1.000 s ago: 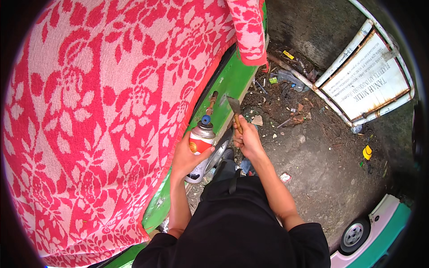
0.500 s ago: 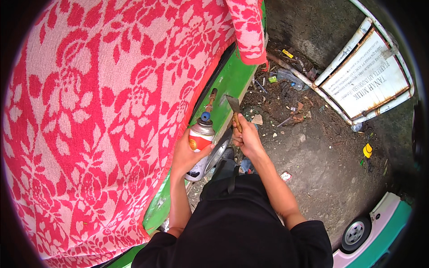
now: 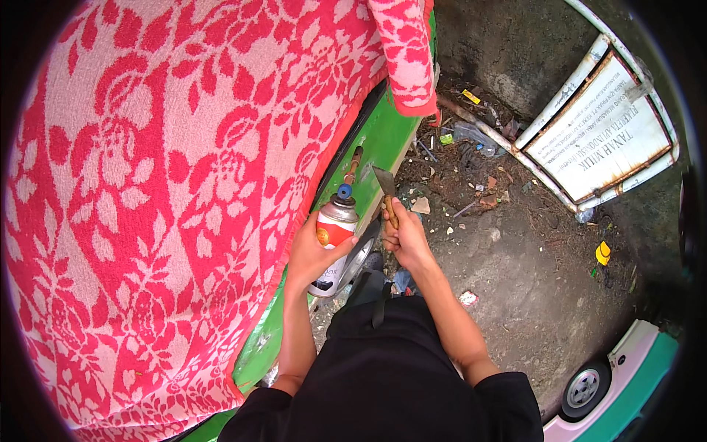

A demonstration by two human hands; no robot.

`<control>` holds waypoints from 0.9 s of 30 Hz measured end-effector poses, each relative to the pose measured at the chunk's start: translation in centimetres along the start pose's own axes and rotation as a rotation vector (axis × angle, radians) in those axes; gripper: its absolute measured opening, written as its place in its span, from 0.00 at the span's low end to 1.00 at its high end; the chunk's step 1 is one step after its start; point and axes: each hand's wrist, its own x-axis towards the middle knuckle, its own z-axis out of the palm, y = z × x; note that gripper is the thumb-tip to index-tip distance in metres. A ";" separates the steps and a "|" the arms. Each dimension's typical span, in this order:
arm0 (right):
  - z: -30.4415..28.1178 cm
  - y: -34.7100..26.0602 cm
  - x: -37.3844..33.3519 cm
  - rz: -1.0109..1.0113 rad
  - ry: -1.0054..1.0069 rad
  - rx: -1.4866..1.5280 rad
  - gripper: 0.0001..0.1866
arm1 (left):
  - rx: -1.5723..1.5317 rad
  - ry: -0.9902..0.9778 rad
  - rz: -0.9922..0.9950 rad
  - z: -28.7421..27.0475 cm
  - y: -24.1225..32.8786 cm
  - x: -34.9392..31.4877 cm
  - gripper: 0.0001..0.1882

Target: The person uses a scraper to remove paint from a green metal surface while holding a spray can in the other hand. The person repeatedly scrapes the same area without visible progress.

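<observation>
My left hand [image 3: 308, 254] is wrapped round a gas canister [image 3: 331, 254] with a red, white and dark label. A torch head [image 3: 349, 180] with a blue collar and a copper-coloured tube sits on top of the canister, its tube pointing away over a green painted panel [image 3: 377, 136]. No flame can be made out. In my right hand [image 3: 405, 236] is a putty knife, gripped by its wooden handle [image 3: 392, 211]. Its flat metal blade [image 3: 383, 179] angles up and left, at or very near the panel; contact cannot be told. Scuffs mark the green paint by the blade.
A red and pink floral cloth [image 3: 169, 191] drapes over the green vehicle on the left. A white framed sign [image 3: 604, 129] leans at the far right. Litter and stones [image 3: 482, 195] lie on the ground. At the lower right stands a pink and teal vehicle [image 3: 626, 379].
The canister and torch have shifted slightly right in the picture, and the whole view has moved a little. Both hands keep their grips.
</observation>
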 end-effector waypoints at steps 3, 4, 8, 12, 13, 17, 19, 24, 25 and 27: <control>0.0 -0.1 0.0 -0.002 0.009 0.004 0.21 | -0.015 -0.014 -0.017 0.1 1.0 0.5 0.30; 0.1 -0.2 0.0 0.000 0.010 0.006 0.21 | -0.012 -0.019 -0.025 0.1 1.2 0.7 0.30; 0.1 -0.2 0.0 -0.001 0.011 0.010 0.21 | -0.008 -0.019 0.002 0.3 0.7 1.2 0.30; 0.1 -0.5 0.1 -0.007 0.014 0.030 0.21 | 0.006 -0.019 0.023 0.3 0.8 1.7 0.30; 0.1 -0.6 0.1 -0.008 0.016 0.032 0.21 | 0.015 -0.017 0.031 0.2 0.8 1.7 0.30; 0.0 -0.7 0.1 -0.008 0.021 0.039 0.20 | -0.020 -0.031 0.023 0.3 0.6 1.8 0.29; 0.0 -0.6 0.2 -0.008 0.019 0.031 0.20 | -0.029 -0.027 0.040 0.1 0.5 1.4 0.28; 0.2 -0.4 0.4 -0.007 -0.006 0.007 0.21 | -0.047 -0.030 0.017 -0.7 0.1 -0.8 0.29; 0.3 -0.3 0.5 -0.009 -0.015 -0.002 0.21 | -0.055 -0.032 0.015 -0.9 0.0 -1.3 0.29; 0.5 0.0 0.5 -0.006 -0.046 -0.009 0.21 | -0.076 -0.059 -0.021 -1.3 0.0 -2.3 0.30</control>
